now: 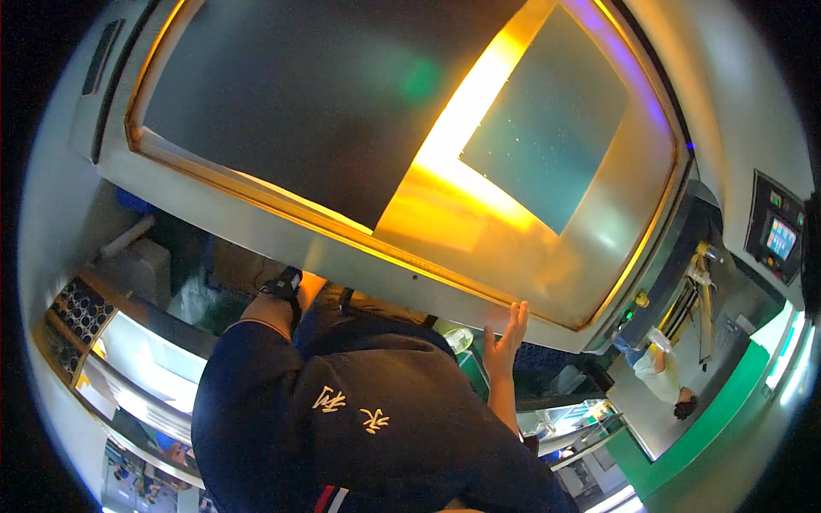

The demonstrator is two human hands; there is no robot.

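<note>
A large grey machine door (359,261) with a wide window (299,103) fills the upper part of the view, and yellow-orange light glows along its frame. My right hand (506,338) is raised at the door's lower edge with its fingers stretched out, holding nothing visible. Whether its fingertips press on the door I cannot tell. Below the same edge, further left, my left hand (310,286) shows only in part; its fingers are hidden. A black wristband (284,284) is on the left wrist.
A control panel (778,231) with a lit screen is mounted at the right. Past the door, another person (663,376) in a light top is near long bars (703,312). At the left stands a rack of round tubes (81,312) beside a grey block (141,269).
</note>
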